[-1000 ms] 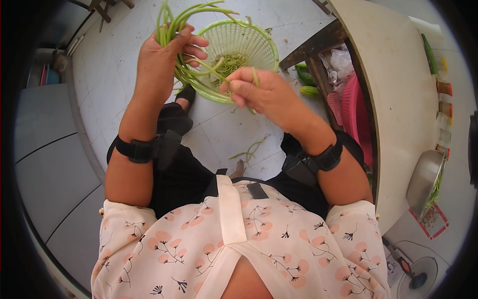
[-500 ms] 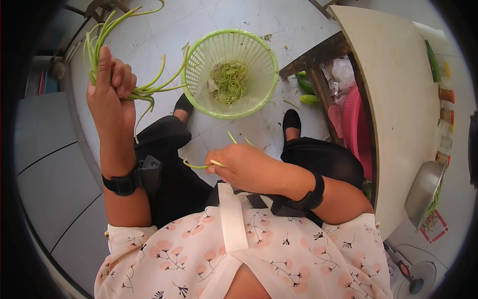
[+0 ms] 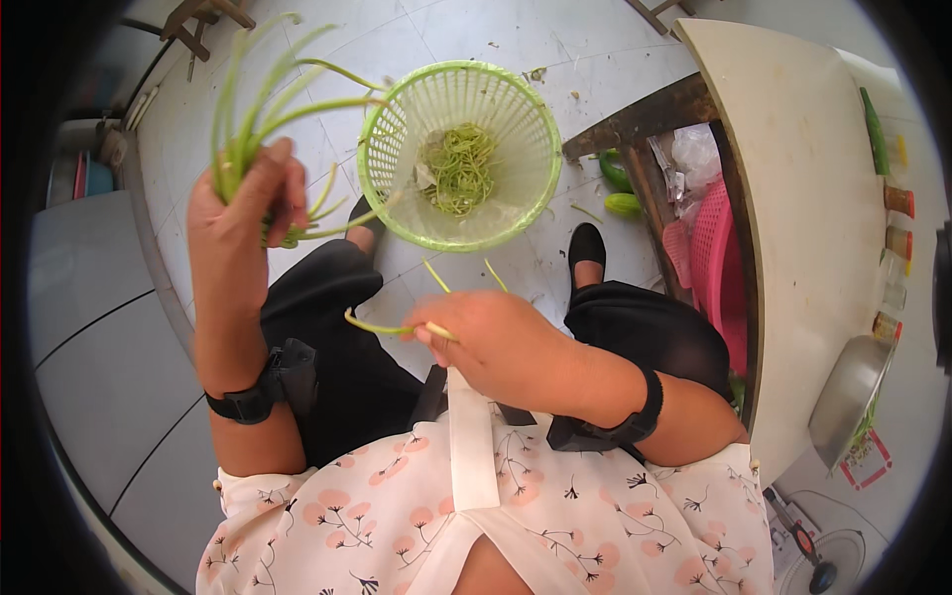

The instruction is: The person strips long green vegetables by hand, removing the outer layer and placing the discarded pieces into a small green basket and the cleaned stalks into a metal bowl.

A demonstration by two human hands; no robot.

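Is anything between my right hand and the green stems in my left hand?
Nothing visible: the gap from your right hand to the green stems in your left hand looks open; the basket stands off that line.

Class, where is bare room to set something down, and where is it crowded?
Free: pale tabletop, left of jars and metal bowl; floor between green basket and wooden stool. Crowded: beneath the tabletop, with pink basket and plastic bag.

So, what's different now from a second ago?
The left hand, holding the green stems, moved left and back from the basket. The right hand drew back toward the body, holding stem pieces now apart from that bunch. The basket stayed on the floor.
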